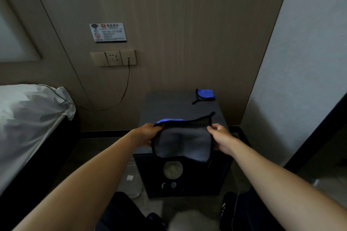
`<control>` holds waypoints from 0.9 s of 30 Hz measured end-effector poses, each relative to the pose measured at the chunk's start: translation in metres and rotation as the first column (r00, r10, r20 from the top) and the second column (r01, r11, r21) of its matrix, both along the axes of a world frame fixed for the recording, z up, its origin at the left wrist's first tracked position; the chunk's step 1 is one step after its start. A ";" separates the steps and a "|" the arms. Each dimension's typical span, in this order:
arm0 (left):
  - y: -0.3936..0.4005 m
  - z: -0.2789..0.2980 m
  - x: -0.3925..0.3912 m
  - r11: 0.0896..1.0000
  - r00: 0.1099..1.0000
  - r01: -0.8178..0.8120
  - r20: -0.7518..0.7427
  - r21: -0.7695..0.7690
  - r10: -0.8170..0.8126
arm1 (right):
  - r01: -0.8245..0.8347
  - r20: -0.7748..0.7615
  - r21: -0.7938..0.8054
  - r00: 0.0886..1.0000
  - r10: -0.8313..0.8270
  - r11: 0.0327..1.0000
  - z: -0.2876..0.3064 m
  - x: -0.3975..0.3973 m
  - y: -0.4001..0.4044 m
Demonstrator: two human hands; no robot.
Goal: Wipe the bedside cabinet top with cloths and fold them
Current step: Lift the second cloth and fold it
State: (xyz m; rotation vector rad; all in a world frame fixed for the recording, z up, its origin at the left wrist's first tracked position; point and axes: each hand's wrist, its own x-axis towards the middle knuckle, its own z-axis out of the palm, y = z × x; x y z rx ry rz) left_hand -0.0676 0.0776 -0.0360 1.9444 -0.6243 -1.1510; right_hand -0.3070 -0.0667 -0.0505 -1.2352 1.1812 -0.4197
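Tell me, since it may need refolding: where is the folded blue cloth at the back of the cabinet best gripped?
Probably by the black loop trailing off the front left corner of the folded blue cloth, coming from the front. It lies flat on the cabinet top, and the loop points toward you.

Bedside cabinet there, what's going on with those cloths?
A person holds a grey and blue cloth stretched between the left hand and right hand, above the front of the dark bedside cabinet. It looks mid-fold. A second blue cloth lies already folded at the cabinet top's back right corner.
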 end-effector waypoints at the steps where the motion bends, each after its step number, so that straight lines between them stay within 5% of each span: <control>1: -0.001 0.000 -0.001 1.000 0.999 -0.007 -0.038 -0.015 0.006 | 0.049 0.038 0.025 0.998 -0.050 0.998 0.004 0.001 0.001; 5: -0.002 -0.002 0.008 0.991 0.989 -0.020 -0.150 -0.130 0.000 | 0.079 0.257 0.144 0.960 -0.114 0.986 0.013 -0.008 -0.003; 9: 0.003 -0.002 0.007 0.972 0.995 -0.037 -0.098 -0.233 0.014 | -0.012 0.401 0.131 0.915 -0.042 0.991 0.017 -0.021 -0.010; 16: 0.003 -0.003 0.012 0.941 0.945 0.175 0.317 -0.288 -0.079 | -0.118 -0.065 -0.302 0.993 0.103 0.946 0.012 -0.031 -0.024; 20: -0.004 -0.003 0.013 0.934 0.768 0.294 0.632 -0.202 -0.105 | -0.248 -0.283 -0.454 0.951 0.126 0.856 0.012 -0.032 -0.032; 25: -0.017 0.010 -0.020 0.916 0.865 0.124 0.494 -0.382 0.089 | -0.536 -0.642 -0.391 0.742 0.195 0.748 0.012 -0.016 -0.029; 27: -0.022 0.012 -0.033 0.900 0.852 0.190 0.521 -0.392 0.046 | -0.616 -0.752 -0.371 0.639 0.164 0.695 0.015 -0.008 -0.022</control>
